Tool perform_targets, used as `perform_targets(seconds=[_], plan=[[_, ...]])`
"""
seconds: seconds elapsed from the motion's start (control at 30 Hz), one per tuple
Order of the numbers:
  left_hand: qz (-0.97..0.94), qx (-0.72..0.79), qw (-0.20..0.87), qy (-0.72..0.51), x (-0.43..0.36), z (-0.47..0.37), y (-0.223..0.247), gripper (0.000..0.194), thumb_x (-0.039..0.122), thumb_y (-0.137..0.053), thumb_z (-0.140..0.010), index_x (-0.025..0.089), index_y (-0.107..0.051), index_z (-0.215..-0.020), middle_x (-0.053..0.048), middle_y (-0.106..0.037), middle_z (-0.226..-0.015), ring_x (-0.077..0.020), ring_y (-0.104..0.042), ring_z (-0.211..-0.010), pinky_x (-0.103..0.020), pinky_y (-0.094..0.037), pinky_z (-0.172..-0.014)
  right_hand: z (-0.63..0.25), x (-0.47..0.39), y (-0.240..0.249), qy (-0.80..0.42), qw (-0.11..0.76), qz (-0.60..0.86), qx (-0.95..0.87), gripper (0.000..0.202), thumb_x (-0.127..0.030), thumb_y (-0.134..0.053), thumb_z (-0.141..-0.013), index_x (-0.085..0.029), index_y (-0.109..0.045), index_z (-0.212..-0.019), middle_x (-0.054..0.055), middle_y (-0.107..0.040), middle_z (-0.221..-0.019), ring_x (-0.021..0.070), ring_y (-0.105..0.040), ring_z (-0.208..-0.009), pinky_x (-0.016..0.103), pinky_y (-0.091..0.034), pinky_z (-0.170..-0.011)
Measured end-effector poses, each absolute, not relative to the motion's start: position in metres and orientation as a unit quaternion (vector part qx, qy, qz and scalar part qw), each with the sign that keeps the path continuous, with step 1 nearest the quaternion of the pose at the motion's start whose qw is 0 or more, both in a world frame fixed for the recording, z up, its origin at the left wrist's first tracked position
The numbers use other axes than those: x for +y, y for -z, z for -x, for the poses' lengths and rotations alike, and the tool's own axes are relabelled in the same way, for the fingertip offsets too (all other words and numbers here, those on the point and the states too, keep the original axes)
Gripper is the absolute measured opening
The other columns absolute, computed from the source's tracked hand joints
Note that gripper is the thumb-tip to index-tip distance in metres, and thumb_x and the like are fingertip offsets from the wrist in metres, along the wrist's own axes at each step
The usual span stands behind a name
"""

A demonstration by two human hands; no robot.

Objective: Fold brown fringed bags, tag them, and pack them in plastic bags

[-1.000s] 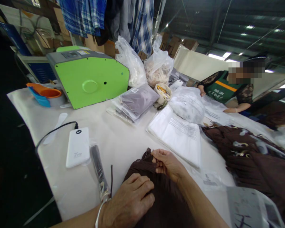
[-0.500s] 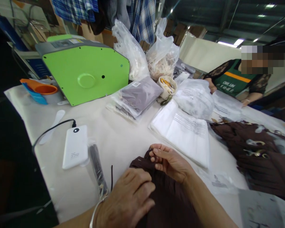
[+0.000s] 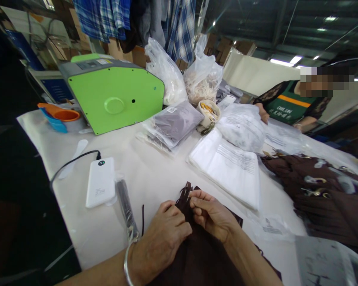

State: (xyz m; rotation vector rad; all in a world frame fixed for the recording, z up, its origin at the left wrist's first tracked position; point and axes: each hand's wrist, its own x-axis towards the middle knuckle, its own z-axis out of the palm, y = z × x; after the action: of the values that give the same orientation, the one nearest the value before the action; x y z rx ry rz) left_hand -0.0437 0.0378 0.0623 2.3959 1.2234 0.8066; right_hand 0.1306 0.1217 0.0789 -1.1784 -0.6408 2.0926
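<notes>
Dark brown fabric (image 3: 197, 254) lies at the front edge of the table, with thin looped straps (image 3: 184, 195) at its upper end. My left hand (image 3: 164, 238), a silver bangle at its wrist, has its fingers curled round the fabric just left of the straps. My right hand (image 3: 210, 210) pinches the straps' right side between thumb and forefinger. A packet of dark strips in clear plastic (image 3: 125, 206) lies left of my left hand, with a thin dark cord (image 3: 143, 220) beside it.
A white power bank (image 3: 101, 182) with a cable lies left. Behind stand a green machine (image 3: 116, 99), bagged grey garments (image 3: 176, 123) and a cloth pouch (image 3: 208, 113). White plastic bags (image 3: 226, 167) lie right of centre, more brown garments (image 3: 322, 194) farther right. A person (image 3: 292, 103) stands across the table.
My left hand has moved slightly up and closer to my right hand. The straps now stand up in loops, and a dark edge of fabric shows right of my right hand. The view has shifted a little.
</notes>
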Motion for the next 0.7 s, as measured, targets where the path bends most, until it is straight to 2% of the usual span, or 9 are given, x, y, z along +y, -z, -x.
perform_targets(seconds=[0.07, 0.1, 0.2, 0.23, 0.3, 0.37, 0.5, 0.6, 0.7], plan=[[-0.847, 0.42, 0.157, -0.285, 0.037, 0.045, -0.06, 0.014, 0.015, -0.051, -0.095, 0.023, -0.057, -0.086, 0.004, -0.06, -0.08, -0.0165, -0.053, -0.085, -0.042, -0.031, -0.102, -0.13, 0.129, -0.08, -0.784, 0.354, 0.453, -0.233, 0.041, -0.018, -0.092, -0.052, -0.015, -0.065, -0.082, -0.003, -0.063, -0.061, 0.0012, -0.046, -0.042, 0.01, -0.034, -0.038], [-0.849, 0.418, 0.154, -0.285, 0.037, 0.046, -0.059, 0.013, 0.016, -0.051, -0.095, 0.023, -0.058, -0.086, 0.004, -0.061, -0.081, -0.0165, -0.054, -0.086, -0.042, -0.031, -0.104, -0.129, 0.132, -0.082, -0.783, 0.359, 0.452, -0.233, 0.041, -0.019, -0.091, -0.054, -0.016, -0.065, -0.085, -0.002, -0.066, -0.066, 0.0026, -0.051, -0.045, 0.011, -0.038, -0.04], [-0.853, 0.422, 0.147, -0.27, 0.035, 0.047, -0.065, 0.01, 0.024, -0.055, -0.095, 0.023, -0.059, -0.105, 0.0, -0.065, -0.103, -0.0188, -0.056, -0.103, -0.044, -0.03, -0.111, -0.12, 0.14, -0.093, -0.79, 0.381, 0.42, -0.233, 0.049, -0.028, -0.089, -0.062, -0.018, -0.064, -0.103, 0.006, -0.071, -0.096, 0.0176, -0.07, -0.08, 0.026, -0.058, -0.067], [-0.86, 0.416, 0.14, -0.261, 0.033, 0.047, -0.069, 0.023, 0.027, -0.058, -0.094, 0.022, -0.056, -0.116, -0.003, -0.064, -0.114, -0.0203, -0.055, -0.112, -0.044, -0.03, -0.113, -0.117, 0.142, -0.097, -0.786, 0.406, 0.404, -0.232, 0.053, -0.031, -0.089, -0.063, -0.02, -0.063, -0.107, 0.007, -0.07, -0.105, 0.0225, -0.07, -0.094, 0.033, -0.059, -0.079], [-0.877, 0.4, 0.123, -0.237, 0.027, 0.049, -0.077, 0.052, 0.031, -0.064, -0.09, 0.019, -0.043, -0.137, -0.009, -0.055, -0.136, -0.0231, -0.046, -0.129, -0.043, -0.03, -0.115, -0.113, 0.143, -0.103, -0.755, 0.469, 0.392, -0.237, 0.056, -0.033, -0.088, -0.063, -0.023, -0.062, -0.11, 0.006, -0.067, -0.113, 0.0249, -0.066, -0.106, 0.038, -0.055, -0.092], [-0.89, 0.386, 0.107, -0.218, 0.02, 0.053, -0.083, 0.07, 0.034, -0.069, -0.087, 0.017, -0.034, -0.145, -0.011, -0.045, -0.147, -0.0242, -0.036, -0.138, -0.041, -0.032, -0.116, -0.115, 0.14, -0.106, -0.707, 0.491, 0.429, -0.275, 0.052, -0.036, -0.086, -0.064, -0.023, -0.063, -0.109, 0.005, -0.067, -0.112, 0.0217, -0.067, -0.1, 0.035, -0.055, -0.088], [-0.894, 0.393, 0.097, -0.192, 0.006, 0.071, -0.082, 0.076, 0.038, -0.07, -0.085, 0.018, -0.031, -0.147, -0.012, -0.039, -0.152, -0.0257, -0.031, -0.142, -0.043, -0.031, -0.117, -0.141, 0.106, -0.108, -0.597, 0.364, 0.552, -0.454, 0.04, -0.047, -0.076, -0.072, -0.019, -0.068, -0.099, 0.005, -0.071, -0.089, 0.0174, -0.066, -0.075, 0.028, -0.054, -0.069], [-0.901, 0.388, 0.102, -0.163, -0.006, 0.084, -0.073, 0.082, 0.044, -0.07, -0.084, 0.017, -0.028, -0.149, -0.014, -0.037, -0.152, -0.0286, -0.032, -0.142, -0.047, -0.031, -0.116, -0.163, 0.061, -0.108, -0.484, 0.261, 0.598, -0.583, 0.031, -0.049, -0.067, -0.078, -0.021, -0.07, -0.091, 0.004, -0.07, -0.082, 0.0186, -0.065, -0.075, 0.028, -0.052, -0.069], [-0.918, 0.356, 0.11, -0.135, -0.018, 0.086, -0.062, 0.089, 0.049, -0.069, -0.083, 0.017, -0.022, -0.151, -0.016, -0.036, -0.153, -0.0297, -0.033, -0.141, -0.049, -0.031, -0.115, -0.169, 0.025, -0.103, -0.406, 0.213, 0.612, -0.644, 0.028, -0.049, -0.061, -0.082, -0.024, -0.07, -0.093, 0.002, -0.07, -0.085, 0.018, -0.064, -0.077, 0.026, -0.05, -0.071]])
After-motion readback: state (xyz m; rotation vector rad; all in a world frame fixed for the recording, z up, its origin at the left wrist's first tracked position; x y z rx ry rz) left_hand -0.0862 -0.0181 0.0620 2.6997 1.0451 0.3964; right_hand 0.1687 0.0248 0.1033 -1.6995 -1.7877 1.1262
